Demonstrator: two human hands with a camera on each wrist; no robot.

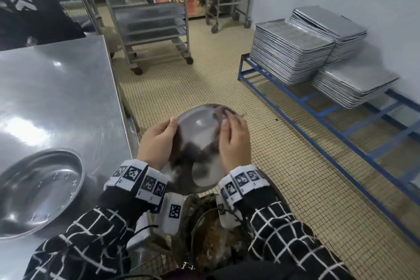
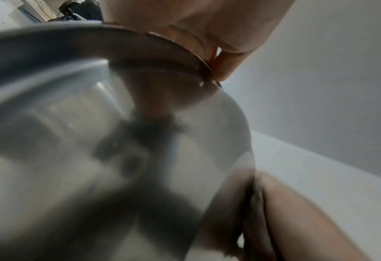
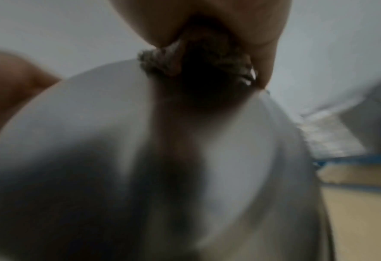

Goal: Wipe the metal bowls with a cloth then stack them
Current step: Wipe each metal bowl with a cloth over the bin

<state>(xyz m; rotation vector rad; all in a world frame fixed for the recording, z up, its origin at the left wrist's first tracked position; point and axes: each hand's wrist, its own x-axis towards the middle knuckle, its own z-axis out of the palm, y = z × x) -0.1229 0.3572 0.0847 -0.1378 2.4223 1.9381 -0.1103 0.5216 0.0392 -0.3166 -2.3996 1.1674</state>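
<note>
Bowls first, going left to right with the steel table [image 1: 61, 88] as the reference point. One metal bowl [image 1: 38, 191] sits open side up on the near end of the table, close to its right edge. Just off that right edge, out over the tiled floor [image 1: 227, 88], the second bowl [image 1: 200, 138] is held up in the air with its rounded underside facing the head camera.

Left hand [image 1: 156, 141] is on the left side of that bowl, fingers curled round the rim, thumb on the outside. The left wrist view shows fingers hooked over the rim [image 2: 185, 51] pretty clearly.

Right hand [image 1: 234, 141] is on the bowl's right side, fingers bent over a wadded-up dark cloth [image 3: 198, 65] and pressing it against the outside of the bowl. So both hands are clamped, one on the bowl, one on the cloth.

Further right of the table, against the wall, stacks of baking trays [image 1: 293, 50] sit on a low blue frame [image 1: 329, 118]. Beyond the table's far end there's a wheeled tray rack [image 1: 150, 13].
</note>
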